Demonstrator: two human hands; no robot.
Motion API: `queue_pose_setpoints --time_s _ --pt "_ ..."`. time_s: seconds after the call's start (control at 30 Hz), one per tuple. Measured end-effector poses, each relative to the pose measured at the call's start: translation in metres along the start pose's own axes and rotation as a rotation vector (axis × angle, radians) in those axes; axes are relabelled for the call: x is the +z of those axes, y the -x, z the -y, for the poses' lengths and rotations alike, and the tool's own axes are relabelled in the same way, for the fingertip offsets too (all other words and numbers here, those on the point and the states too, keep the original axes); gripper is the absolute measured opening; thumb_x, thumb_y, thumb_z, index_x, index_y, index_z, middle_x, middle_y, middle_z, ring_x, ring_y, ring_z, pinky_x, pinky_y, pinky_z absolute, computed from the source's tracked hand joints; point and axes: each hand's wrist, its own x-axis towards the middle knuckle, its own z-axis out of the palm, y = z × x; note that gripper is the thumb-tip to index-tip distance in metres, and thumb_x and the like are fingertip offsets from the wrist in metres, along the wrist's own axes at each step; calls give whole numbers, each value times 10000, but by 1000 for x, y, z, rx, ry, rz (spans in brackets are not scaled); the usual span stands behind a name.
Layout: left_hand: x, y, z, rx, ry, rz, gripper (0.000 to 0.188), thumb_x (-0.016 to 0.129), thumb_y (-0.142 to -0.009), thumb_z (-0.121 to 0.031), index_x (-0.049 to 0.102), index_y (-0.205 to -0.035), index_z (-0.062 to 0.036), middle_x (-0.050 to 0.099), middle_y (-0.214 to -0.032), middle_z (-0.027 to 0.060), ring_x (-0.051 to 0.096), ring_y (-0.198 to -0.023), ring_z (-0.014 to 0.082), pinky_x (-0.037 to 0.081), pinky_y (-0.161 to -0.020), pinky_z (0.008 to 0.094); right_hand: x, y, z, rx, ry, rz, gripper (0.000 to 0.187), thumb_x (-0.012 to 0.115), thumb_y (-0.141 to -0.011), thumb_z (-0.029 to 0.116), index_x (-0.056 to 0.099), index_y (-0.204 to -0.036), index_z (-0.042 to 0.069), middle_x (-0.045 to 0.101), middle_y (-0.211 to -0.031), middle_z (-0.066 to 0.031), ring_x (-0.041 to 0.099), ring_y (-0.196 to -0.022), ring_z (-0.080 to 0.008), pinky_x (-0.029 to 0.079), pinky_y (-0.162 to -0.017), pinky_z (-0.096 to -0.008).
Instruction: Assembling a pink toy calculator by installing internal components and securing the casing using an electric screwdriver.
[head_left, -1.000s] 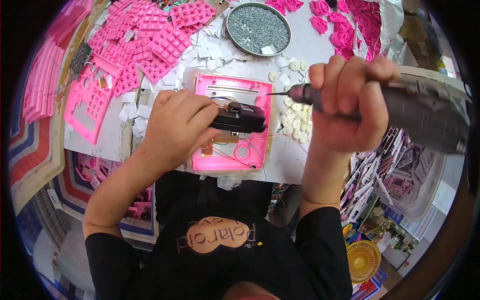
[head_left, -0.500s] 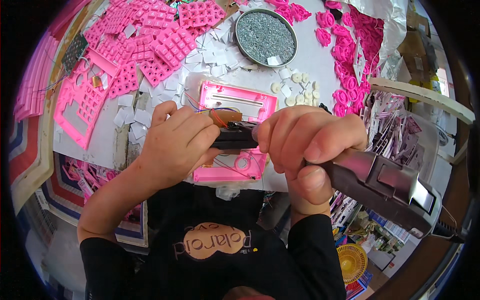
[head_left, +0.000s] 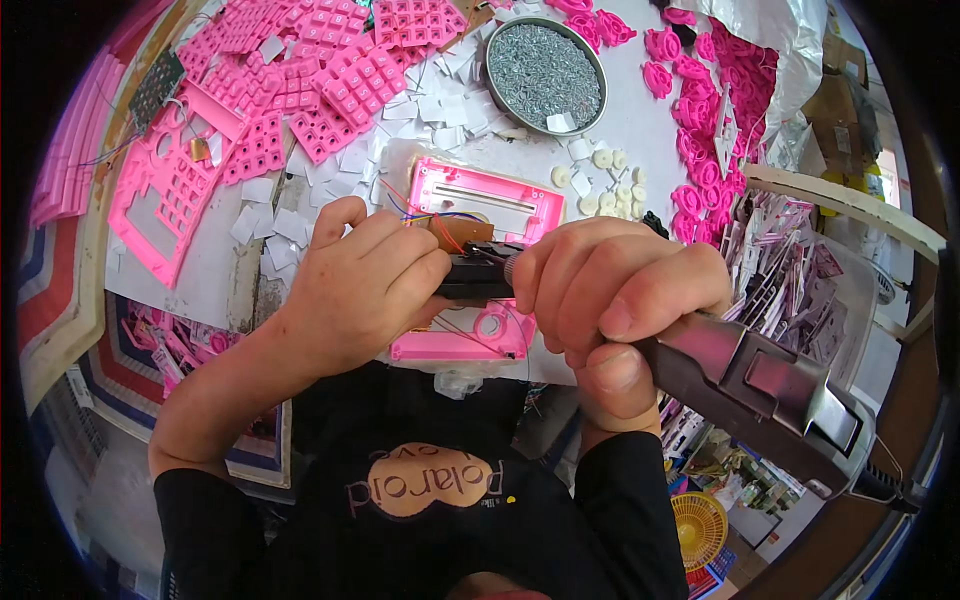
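Note:
My left hand [head_left: 365, 280] is closed around a black plastic part [head_left: 474, 278], with a brown circuit board [head_left: 465, 235] and thin red and blue wires beside it. My right hand [head_left: 625, 285] grips a dark grey electric screwdriver [head_left: 745, 375], its corded end sloping down to the right. The screwdriver's narrow front end points at the black part's right end; the fingers hide whether the tip touches a screw. Under both hands lies an open pink plastic casing [head_left: 548, 205], with a metal strip in its far half and a round ring in its near half.
A round metal dish of screws [head_left: 545, 75] stands beyond the casing, near small cream wheels [head_left: 602, 160]. Pink keypads [head_left: 350, 85] and white paper squares [head_left: 285, 228] spread on the left. Pink rings [head_left: 705, 110] pile at the right, above a bin of printed pieces [head_left: 785, 270].
The view has shifted slightly, so the table things sit a little further right. The screwdriver's corded end has dipped slightly. Both hands keep their grips.

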Motion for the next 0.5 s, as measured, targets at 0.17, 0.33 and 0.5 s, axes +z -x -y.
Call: queue_pose_setpoints --time_s 0.17,0.33,0.5 --pt "-1 -3 -2 -1 -18 -1 421 796 -671 -291 645 -1003 -80 593 -950 17 559 -851 202 362 -846 412 2 1 -1 13 24 -4 243 735 -823 -24 576 -1005 1 633 -779 -97 639 -606 -239 563 -607 -377" --pt "1 -1 -3 6 -33 -30 358 782 -677 -266 652 -959 -88 578 -907 0 553 -854 181 362 -857 401 17 -3 0 62 182 -60 305 790 -902 243 525 -939 98 543 -600 -31 505 -489 -166 461 -499 -344" --pt "6 2 -2 26 -46 -87 287 763 -695 -220 656 -924 -85 569 -881 -4 551 -842 170 351 -860 392 19 -6 1 101 227 -38 322 813 -879 266 540 -920 100 541 -589 -28 513 -487 -169 479 -516 -358"
